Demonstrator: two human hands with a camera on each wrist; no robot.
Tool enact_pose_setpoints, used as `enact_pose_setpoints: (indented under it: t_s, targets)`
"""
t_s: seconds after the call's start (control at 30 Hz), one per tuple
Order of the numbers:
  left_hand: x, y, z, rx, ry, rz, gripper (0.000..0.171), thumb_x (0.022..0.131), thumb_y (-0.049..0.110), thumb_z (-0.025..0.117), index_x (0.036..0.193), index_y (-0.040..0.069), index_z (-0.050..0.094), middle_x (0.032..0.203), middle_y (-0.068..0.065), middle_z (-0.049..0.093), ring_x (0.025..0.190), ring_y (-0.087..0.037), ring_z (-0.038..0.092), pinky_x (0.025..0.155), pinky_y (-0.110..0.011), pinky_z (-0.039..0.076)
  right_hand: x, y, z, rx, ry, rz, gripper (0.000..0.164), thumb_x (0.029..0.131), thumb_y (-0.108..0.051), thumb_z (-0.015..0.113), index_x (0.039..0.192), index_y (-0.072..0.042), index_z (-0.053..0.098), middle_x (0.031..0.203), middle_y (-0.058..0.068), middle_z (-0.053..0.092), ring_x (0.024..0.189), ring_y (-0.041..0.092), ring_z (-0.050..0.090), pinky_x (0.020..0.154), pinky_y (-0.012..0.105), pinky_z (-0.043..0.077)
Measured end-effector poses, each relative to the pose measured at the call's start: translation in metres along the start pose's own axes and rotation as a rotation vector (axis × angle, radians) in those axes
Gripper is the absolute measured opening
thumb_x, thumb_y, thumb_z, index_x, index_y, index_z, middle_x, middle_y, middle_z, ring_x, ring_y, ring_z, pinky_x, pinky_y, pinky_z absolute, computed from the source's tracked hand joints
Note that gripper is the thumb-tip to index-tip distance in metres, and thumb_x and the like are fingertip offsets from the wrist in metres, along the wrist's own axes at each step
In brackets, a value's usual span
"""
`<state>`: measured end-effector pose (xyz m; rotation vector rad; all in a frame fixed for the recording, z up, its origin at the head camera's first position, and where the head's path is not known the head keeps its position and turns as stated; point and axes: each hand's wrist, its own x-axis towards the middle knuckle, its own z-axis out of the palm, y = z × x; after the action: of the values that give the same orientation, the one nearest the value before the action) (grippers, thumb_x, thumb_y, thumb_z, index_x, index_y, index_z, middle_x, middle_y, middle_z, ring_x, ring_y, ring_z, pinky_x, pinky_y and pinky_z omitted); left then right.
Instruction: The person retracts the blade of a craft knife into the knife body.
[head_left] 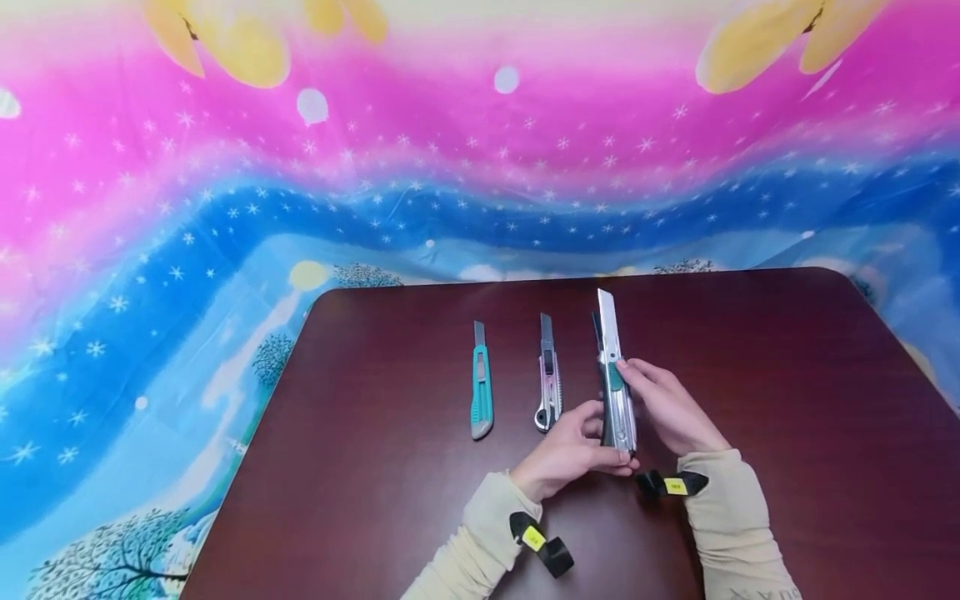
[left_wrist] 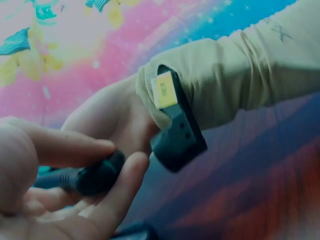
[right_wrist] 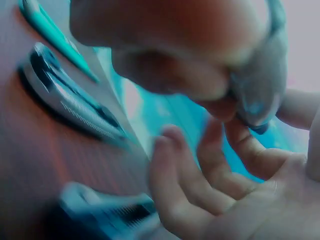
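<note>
A silver utility knife with a green slider [head_left: 616, 377] and a long bare blade [head_left: 608, 321] is held blade up above the table. Its lower end is pinched between thumb and fingers of my left hand [head_left: 573, 446]. My right hand [head_left: 671, 408] grips it from the right side, thumb at the green slider. In the left wrist view the knife's dark butt end [left_wrist: 102, 175] shows between thumb and finger. Behind the held knife another knife [right_wrist: 105, 210] lies on the table, mostly hidden in the head view.
Left of the hands, a teal utility knife [head_left: 482, 392] and a silver-and-pink utility knife [head_left: 550, 383] lie with blades out, pointing away. The dark red table [head_left: 360, 500] ends at a colourful printed cloth [head_left: 450, 150] behind.
</note>
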<state>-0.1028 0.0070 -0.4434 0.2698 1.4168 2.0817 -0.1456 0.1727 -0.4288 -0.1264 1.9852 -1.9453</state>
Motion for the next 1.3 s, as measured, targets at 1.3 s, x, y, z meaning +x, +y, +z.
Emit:
enact_pose_setpoints:
  t_s: [1.3]
  targets:
    - [-0.036, -0.060, -0.058, -0.110, -0.139, -0.100, 0.035, 0.095, 0.009, 0.041, 0.126, -0.008, 0.042, 0.120, -0.024, 0.050, 0.104, -0.034, 0.056, 0.087, -0.043, 0.051, 0.001, 0.068, 0.076, 0.315, 0.196, 0.045, 0.058, 0.091, -0.037, 0.048, 0.110, 0.018, 0.045, 0.073, 0.001, 0.067, 0.069, 0.017, 0.067, 0.069, 0.032, 0.057]
